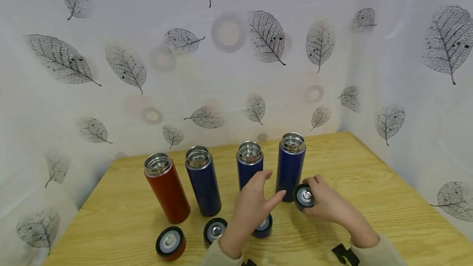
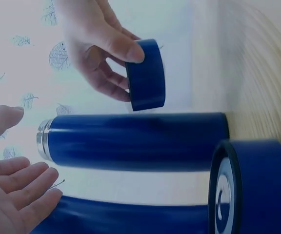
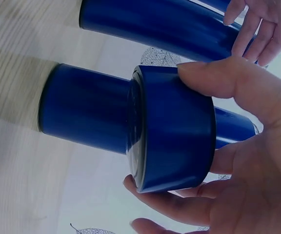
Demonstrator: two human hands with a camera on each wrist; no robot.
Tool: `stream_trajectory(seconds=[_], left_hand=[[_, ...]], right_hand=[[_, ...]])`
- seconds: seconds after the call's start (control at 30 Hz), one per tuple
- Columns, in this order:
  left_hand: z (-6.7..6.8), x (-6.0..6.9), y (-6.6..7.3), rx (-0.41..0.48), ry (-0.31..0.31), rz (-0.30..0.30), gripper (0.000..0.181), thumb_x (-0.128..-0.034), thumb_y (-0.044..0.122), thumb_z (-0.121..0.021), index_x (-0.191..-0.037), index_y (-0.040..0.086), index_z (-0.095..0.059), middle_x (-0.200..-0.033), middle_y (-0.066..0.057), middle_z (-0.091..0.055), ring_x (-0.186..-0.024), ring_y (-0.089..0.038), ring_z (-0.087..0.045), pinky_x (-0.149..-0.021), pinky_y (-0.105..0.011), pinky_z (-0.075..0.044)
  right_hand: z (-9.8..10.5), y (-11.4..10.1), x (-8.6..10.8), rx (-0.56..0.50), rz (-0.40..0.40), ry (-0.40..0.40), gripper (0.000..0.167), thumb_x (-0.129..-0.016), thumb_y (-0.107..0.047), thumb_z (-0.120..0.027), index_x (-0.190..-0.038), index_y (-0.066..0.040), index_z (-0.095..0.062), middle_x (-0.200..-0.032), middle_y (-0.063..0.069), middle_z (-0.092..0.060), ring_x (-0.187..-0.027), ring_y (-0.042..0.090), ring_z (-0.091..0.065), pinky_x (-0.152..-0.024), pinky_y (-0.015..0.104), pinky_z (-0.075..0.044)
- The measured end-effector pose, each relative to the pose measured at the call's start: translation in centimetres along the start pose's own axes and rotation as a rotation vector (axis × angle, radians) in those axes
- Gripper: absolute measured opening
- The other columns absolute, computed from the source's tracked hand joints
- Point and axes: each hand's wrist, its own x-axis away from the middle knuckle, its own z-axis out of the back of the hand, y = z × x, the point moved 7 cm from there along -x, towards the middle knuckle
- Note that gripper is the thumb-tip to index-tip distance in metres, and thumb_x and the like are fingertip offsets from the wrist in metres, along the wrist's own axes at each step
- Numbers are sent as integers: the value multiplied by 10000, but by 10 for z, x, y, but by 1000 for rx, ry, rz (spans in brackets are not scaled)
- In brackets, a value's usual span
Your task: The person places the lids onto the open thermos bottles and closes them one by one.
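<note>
My right hand [image 1: 327,201] grips a blue bottle lid [image 3: 177,129] by its side, thumb on one edge and fingers on the other. The lid is held in the air, its inner side with a metal centre facing the head camera. Just behind it stands the rightmost blue bottle [image 1: 290,167], upright and uncapped with a steel rim. My left hand [image 1: 253,202] hovers with fingers spread and nothing in them, in front of the middle-right blue bottle [image 1: 249,163]. Partly behind the left wrist, another blue lid [image 1: 263,227] lies on the table.
A third uncapped blue bottle [image 1: 204,184] and a red bottle [image 1: 168,190] stand to the left on the wooden table [image 1: 114,200]. Before them lie a dark lid [image 1: 215,230] and a red lid [image 1: 171,243], inner sides up. A leaf-patterned curtain [image 1: 229,77] hangs behind.
</note>
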Motion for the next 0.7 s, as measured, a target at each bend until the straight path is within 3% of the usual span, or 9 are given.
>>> stream_trajectory(seconds=[0.27, 0.4, 0.53, 0.7], left_hand=[[-12, -8, 4, 61, 16, 26, 509, -806, 297, -649, -1189, 4, -488, -1135, -99, -549, -1024, -180, -530, -822, -311, -449], [-17, -11, 5, 90, 13, 67, 531, -797, 288, -662, -1206, 7, -473, -1153, -97, -541, -1036, -175, -523, -834, -317, -442], [-22, -13, 5, 85, 12, 107, 547, -795, 302, -660, -1219, 16, -467, -1161, -85, -534, -1035, -179, -523, -830, -321, -444], [-26, -17, 7, 89, 44, 114, 541, -801, 310, -650, -1217, 16, -466, -1149, -89, -524, -1023, -193, -527, -814, -324, -453]], right_hand=[[6, 0, 2, -13, -12, 12, 669, -570, -63, -774, -1118, 125, -440, -969, 184, -421, -826, 245, -515, -675, 381, -467], [8, 1, 3, -19, -18, 13, 670, -572, -65, -773, -1124, 118, -440, -961, 174, -417, -811, 238, -515, -657, 377, -466], [11, 1, 4, -12, -12, 30, 661, -572, -71, -770, -1117, 110, -445, -954, 168, -414, -793, 230, -517, -644, 368, -463], [14, 0, 4, -2, -2, 51, 663, -575, -77, -774, -1115, 116, -442, -962, 182, -415, -794, 232, -518, -647, 367, -461]])
